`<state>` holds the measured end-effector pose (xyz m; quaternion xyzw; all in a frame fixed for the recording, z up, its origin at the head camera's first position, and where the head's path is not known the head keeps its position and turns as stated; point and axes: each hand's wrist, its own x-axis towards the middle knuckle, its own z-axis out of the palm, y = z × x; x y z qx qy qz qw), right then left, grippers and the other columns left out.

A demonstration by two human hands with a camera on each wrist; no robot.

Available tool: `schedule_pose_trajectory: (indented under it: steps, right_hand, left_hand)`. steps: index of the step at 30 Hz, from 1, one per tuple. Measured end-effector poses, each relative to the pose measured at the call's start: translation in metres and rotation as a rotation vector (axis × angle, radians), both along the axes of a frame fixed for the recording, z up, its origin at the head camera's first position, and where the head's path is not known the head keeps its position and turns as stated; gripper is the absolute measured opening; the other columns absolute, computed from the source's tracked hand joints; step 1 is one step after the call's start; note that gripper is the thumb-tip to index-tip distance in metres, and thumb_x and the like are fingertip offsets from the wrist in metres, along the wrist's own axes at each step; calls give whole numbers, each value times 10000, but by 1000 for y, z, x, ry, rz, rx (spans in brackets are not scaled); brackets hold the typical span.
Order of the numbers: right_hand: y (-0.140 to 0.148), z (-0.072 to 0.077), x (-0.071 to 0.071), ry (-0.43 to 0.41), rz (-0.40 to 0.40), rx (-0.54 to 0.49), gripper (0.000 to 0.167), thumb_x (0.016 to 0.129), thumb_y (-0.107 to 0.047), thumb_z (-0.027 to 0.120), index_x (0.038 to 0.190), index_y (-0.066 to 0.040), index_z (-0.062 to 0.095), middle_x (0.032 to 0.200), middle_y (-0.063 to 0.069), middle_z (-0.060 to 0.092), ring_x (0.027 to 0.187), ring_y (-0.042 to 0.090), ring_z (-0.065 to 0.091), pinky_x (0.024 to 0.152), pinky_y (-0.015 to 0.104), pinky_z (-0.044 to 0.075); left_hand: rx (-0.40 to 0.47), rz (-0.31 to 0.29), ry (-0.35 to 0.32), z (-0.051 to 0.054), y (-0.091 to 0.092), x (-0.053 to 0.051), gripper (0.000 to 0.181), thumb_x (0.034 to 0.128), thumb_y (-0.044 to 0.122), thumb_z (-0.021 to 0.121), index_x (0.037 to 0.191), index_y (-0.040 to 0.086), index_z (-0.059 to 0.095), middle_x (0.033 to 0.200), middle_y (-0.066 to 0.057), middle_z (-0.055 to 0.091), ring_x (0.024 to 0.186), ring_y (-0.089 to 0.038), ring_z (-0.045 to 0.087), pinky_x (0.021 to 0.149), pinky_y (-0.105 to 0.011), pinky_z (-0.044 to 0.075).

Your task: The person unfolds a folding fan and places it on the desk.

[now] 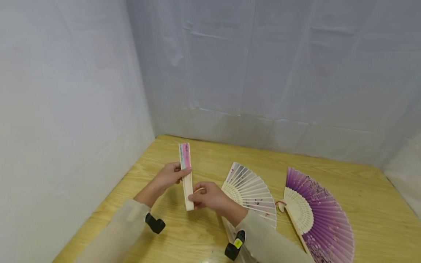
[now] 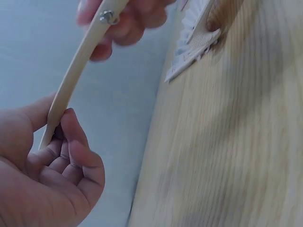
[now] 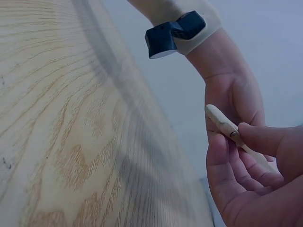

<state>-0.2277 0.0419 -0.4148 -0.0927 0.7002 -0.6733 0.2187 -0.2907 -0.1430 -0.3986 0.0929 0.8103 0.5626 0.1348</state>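
Note:
A folded hand fan (image 1: 187, 182) with pale ribs and a pink and light-blue upper part stands nearly upright above the table, held in both hands. My left hand (image 1: 169, 176) pinches it around its middle, thumb across the front. Lower down, near the pivot end, my right hand (image 1: 210, 197) pinches it between thumb and fingers. A metal rivet (image 2: 108, 17) shows at the fan's end in the left wrist view. In the right wrist view the fan's pivot end (image 3: 218, 118) sticks out past the right hand's fingers.
An open white fan (image 1: 253, 193) with red and dark markings lies right of the hands, partly under the right forearm. Farther right lies an open purple fan (image 1: 325, 215) with a red-corded tassel (image 1: 281, 205). White sheeting (image 1: 246, 73) hangs behind the wooden table (image 1: 204, 237).

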Motion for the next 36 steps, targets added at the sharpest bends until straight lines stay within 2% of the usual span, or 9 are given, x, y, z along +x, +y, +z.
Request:
schedule_pose_trajectory:
  steps: [7,14,17,22,25,28,36]
  right_hand:
    - [9,-3,-4,1,-56,-56,235,945,-66,618,1119,79,557,803,44,652,677,122,610,646,272,556]
    - [21,-5,-6,52,-57,-80,256,957,-47,587,1142,128,557,850,36,660,696,108,618,657,263,562]
    - [27,-9,-8,59,-69,-77,240,950,-39,593,1123,124,559,838,25,651,695,102,613,651,256,555]
    - [37,-10,-7,62,-70,-76,222,956,-38,587,1109,115,537,804,5,623,693,91,597,646,243,536]
    - [43,-8,-5,65,-65,-87,219,961,-33,580,1111,117,527,808,6,627,711,98,602,666,254,542]
    - [49,-8,-4,56,-66,-96,221,957,-28,586,1112,119,530,820,18,640,724,112,615,684,269,558]
    - [64,-12,-1,65,-103,-32,171,939,-30,619,1040,86,546,768,13,613,694,99,606,654,249,559]
  left_hand:
    - [7,-46,-4,4,11,14,263,979,213,601,1050,-40,615,752,11,565,681,-125,480,630,-257,424]
    - [0,-113,-23,10,15,20,352,1005,232,555,1191,-66,582,892,-42,659,779,-125,585,708,-290,507]
    - [42,-140,-58,7,16,21,336,1009,203,547,1197,-74,572,916,-50,670,804,-127,614,741,-301,530]
    - [112,-138,-82,1,21,23,282,982,160,588,1130,-77,555,912,-59,651,789,-138,619,802,-371,558]
    - [128,-134,-79,-2,27,25,307,969,163,608,1130,-88,536,927,-85,650,784,-145,626,815,-393,561]
    - [136,-130,-80,-6,33,27,337,966,159,613,1162,-104,534,948,-104,659,787,-151,632,803,-367,566]
    - [158,-156,-99,-13,48,32,297,958,112,613,1138,-114,546,916,-97,680,783,-146,649,796,-373,573]
